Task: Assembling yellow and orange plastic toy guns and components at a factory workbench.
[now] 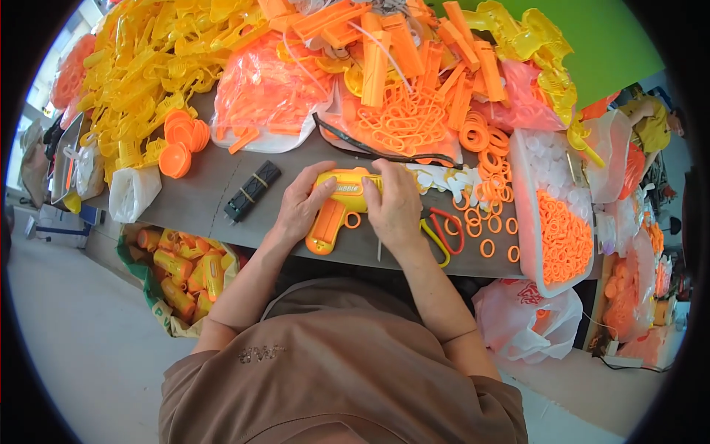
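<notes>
A yellow and orange toy gun (pixel 326 222) lies between my hands over the near part of the table, its grip pointing toward me. My left hand (pixel 297 198) is closed round its left end, the thumb on top of the body. Round the other end curls my right hand (pixel 397 206), thumb pressed on the yellow side. A small orange ring (pixel 353 220) shows beside the grip; whether it is part of the gun I cannot tell. Left of my left hand lies a black bar-shaped object (pixel 252 192) with a band round it. Scissors (pixel 449 234) with red and yellow-green handles rest by my right wrist.
Yellow plastic parts (pixel 140 81) heap up at the back left, orange parts (pixel 392 59) at the back middle. Loose orange rings (pixel 487 248) lie right of the scissors, beside a white tub (pixel 526 222) of small orange pieces. A bag (pixel 159 314) of toy guns stands below the table's left side.
</notes>
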A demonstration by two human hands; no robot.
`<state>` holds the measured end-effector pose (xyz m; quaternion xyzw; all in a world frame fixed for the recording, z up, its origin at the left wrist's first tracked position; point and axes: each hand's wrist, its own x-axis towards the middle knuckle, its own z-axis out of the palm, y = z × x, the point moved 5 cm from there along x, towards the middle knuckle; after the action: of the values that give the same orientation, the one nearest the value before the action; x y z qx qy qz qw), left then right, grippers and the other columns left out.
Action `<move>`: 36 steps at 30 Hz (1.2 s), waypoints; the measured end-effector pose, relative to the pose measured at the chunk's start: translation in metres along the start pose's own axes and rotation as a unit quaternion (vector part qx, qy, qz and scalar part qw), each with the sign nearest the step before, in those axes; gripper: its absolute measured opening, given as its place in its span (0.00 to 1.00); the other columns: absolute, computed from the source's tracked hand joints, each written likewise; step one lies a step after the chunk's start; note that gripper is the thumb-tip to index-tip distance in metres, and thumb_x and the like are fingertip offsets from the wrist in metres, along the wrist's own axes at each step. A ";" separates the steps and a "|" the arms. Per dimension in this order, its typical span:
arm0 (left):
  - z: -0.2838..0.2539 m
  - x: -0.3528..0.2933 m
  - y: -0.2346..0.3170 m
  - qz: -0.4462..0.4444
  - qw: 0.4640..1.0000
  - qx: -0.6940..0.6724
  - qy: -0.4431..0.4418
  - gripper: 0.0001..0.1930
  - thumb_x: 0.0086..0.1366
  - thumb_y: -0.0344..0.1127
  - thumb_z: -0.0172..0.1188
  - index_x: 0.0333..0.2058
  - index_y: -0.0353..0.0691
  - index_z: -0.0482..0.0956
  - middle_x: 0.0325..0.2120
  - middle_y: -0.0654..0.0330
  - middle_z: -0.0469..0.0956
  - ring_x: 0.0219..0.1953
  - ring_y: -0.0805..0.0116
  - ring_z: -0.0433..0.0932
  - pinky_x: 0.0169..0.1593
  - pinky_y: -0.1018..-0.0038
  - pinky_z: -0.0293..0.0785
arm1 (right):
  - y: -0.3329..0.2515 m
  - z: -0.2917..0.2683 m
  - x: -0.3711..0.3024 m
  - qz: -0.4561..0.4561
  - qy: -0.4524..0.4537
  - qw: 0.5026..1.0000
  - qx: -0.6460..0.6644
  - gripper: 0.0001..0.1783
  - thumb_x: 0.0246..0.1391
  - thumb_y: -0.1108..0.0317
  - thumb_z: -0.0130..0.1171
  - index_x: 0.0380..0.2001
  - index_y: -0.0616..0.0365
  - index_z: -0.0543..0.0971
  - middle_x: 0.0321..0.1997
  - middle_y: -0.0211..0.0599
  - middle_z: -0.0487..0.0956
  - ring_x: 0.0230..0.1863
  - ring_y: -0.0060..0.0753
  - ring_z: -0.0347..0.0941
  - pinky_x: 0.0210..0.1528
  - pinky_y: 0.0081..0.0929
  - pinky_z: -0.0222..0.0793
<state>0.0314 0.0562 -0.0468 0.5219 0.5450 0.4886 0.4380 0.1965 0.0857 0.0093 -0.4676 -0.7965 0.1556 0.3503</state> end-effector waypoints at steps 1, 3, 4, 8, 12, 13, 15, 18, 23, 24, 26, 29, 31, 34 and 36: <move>-0.002 -0.001 -0.001 -0.005 1.000 0.002 0.003 0.21 0.66 0.41 0.53 0.53 0.35 0.69 0.45 0.53 0.73 0.47 0.67 0.71 0.52 0.73 0.66 | 0.004 0.000 0.000 0.001 -0.004 1.000 0.004 0.14 0.53 0.69 0.56 0.41 0.64 0.71 0.41 0.47 0.74 0.45 0.49 0.69 0.48 0.39 0.63; -0.004 -0.004 0.004 0.032 0.999 -0.015 -0.028 0.25 0.64 0.41 0.56 0.57 0.35 0.65 0.49 0.52 0.70 0.52 0.66 0.69 0.55 0.72 0.65 | 0.008 -0.005 -0.002 -0.026 0.044 0.997 0.064 0.15 0.53 0.70 0.56 0.43 0.64 0.71 0.44 0.48 0.72 0.49 0.47 0.68 0.52 0.36 0.62; -0.004 -0.006 0.009 0.008 0.997 -0.053 -0.056 0.33 0.59 0.36 0.62 0.61 0.34 0.59 0.54 0.55 0.66 0.56 0.68 0.65 0.59 0.74 0.62 | 0.012 -0.005 -0.004 -0.025 0.039 0.997 0.068 0.15 0.53 0.70 0.56 0.43 0.64 0.71 0.44 0.48 0.72 0.49 0.47 0.68 0.52 0.36 0.62; -0.007 -0.009 0.024 0.053 0.993 0.071 -0.077 0.40 0.48 0.28 0.70 0.60 0.34 0.60 0.52 0.55 0.69 0.54 0.68 0.67 0.58 0.73 0.63 | 0.025 -0.014 -0.018 0.022 0.046 0.992 0.115 0.15 0.58 0.71 0.50 0.47 0.65 0.69 0.49 0.44 0.70 0.51 0.40 0.67 0.55 0.30 0.61; -0.009 -0.009 0.019 0.074 0.988 0.124 -0.055 0.32 0.49 0.25 0.68 0.54 0.33 0.66 0.44 0.58 0.74 0.47 0.71 0.72 0.53 0.74 0.69 | 0.029 -0.012 -0.035 0.086 -0.010 0.987 0.136 0.18 0.61 0.69 0.48 0.52 0.67 0.66 0.51 0.43 0.70 0.52 0.32 0.67 0.54 0.27 0.62; -0.007 -0.009 0.017 0.072 0.988 0.122 -0.056 0.32 0.49 0.25 0.68 0.54 0.33 0.66 0.44 0.58 0.74 0.47 0.71 0.72 0.53 0.74 0.69 | 0.029 -0.012 -0.036 0.089 -0.011 0.987 0.135 0.18 0.61 0.69 0.48 0.52 0.67 0.66 0.51 0.43 0.70 0.52 0.32 0.67 0.54 0.27 0.62; -0.007 -0.009 0.012 0.057 0.993 0.096 -0.027 0.30 0.51 0.24 0.66 0.53 0.34 0.66 0.44 0.58 0.74 0.45 0.73 0.73 0.50 0.76 0.70 | 0.032 -0.009 -0.039 0.142 -0.016 0.965 0.219 0.21 0.62 0.68 0.48 0.56 0.66 0.63 0.53 0.41 0.69 0.53 0.32 0.67 0.54 0.26 0.63; -0.006 -0.010 0.012 0.005 0.999 -0.040 -0.015 0.29 0.51 0.23 0.65 0.53 0.33 0.66 0.44 0.59 0.74 0.45 0.73 0.73 0.49 0.76 0.72 | 0.037 -0.005 -0.034 0.176 -0.032 0.895 0.409 0.25 0.62 0.66 0.48 0.59 0.65 0.60 0.55 0.39 0.69 0.54 0.31 0.67 0.55 0.26 0.64; 0.003 -0.011 0.014 -0.007 0.992 -0.126 -0.025 0.32 0.51 0.25 0.66 0.55 0.34 0.65 0.46 0.57 0.74 0.47 0.72 0.73 0.52 0.73 0.70 | 0.021 -0.015 -0.018 0.209 -0.008 0.790 0.576 0.26 0.60 0.68 0.50 0.60 0.63 0.60 0.55 0.39 0.69 0.55 0.30 0.67 0.54 0.27 0.66; 0.005 -0.011 0.014 0.005 0.992 -0.120 -0.042 0.32 0.51 0.26 0.66 0.56 0.34 0.64 0.47 0.56 0.73 0.48 0.71 0.72 0.53 0.72 0.69 | 0.014 -0.024 -0.013 0.179 -0.005 0.819 0.545 0.28 0.57 0.70 0.54 0.59 0.64 0.60 0.53 0.37 0.70 0.54 0.28 0.67 0.53 0.27 0.66; 0.004 -0.012 0.019 0.060 0.995 -0.077 -0.034 0.34 0.51 0.27 0.67 0.57 0.34 0.63 0.49 0.56 0.72 0.51 0.70 0.71 0.55 0.72 0.67 | -0.005 -0.041 -0.001 0.147 0.008 0.889 0.434 0.34 0.47 0.72 0.64 0.57 0.62 0.62 0.50 0.40 0.72 0.49 0.35 0.71 0.50 0.33 0.68; -0.005 -0.017 0.026 0.089 0.992 -0.084 -0.023 0.34 0.54 0.29 0.66 0.59 0.35 0.63 0.55 0.56 0.67 0.57 0.67 0.66 0.59 0.70 0.62 | -0.056 -0.054 0.012 -0.077 -0.018 0.992 0.098 0.35 0.42 0.66 0.67 0.55 0.59 0.65 0.45 0.41 0.72 0.49 0.38 0.70 0.52 0.32 0.65; -0.021 -0.019 0.012 0.004 0.967 -0.255 0.023 0.28 0.57 0.28 0.62 0.57 0.35 0.65 0.54 0.55 0.69 0.55 0.67 0.69 0.57 0.71 0.65 | -0.077 -0.032 0.011 -0.140 -0.080 0.986 -0.052 0.36 0.36 0.65 0.69 0.52 0.57 0.67 0.41 0.43 0.70 0.45 0.45 0.69 0.46 0.38 0.64; -0.037 -0.026 0.014 -0.008 0.962 -0.250 0.111 0.17 0.65 0.30 0.52 0.51 0.32 0.70 0.48 0.56 0.74 0.48 0.71 0.73 0.53 0.75 0.68 | -0.091 0.011 -0.002 -0.173 -0.065 0.976 -0.112 0.36 0.33 0.63 0.69 0.50 0.54 0.68 0.43 0.41 0.67 0.45 0.44 0.65 0.44 0.41 0.59; -0.041 -0.030 0.012 -0.004 0.960 -0.252 0.119 0.16 0.66 0.31 0.51 0.51 0.32 0.71 0.48 0.56 0.74 0.47 0.72 0.73 0.52 0.75 0.68 | -0.086 0.041 -0.012 -0.176 -0.068 0.975 -0.119 0.36 0.34 0.64 0.68 0.50 0.54 0.67 0.42 0.41 0.67 0.45 0.44 0.65 0.45 0.41 0.58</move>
<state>-0.0050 0.0228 -0.0300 0.3302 0.4543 0.6672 0.4893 0.1169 0.0341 0.0251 -0.3465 -0.9010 0.0268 0.2595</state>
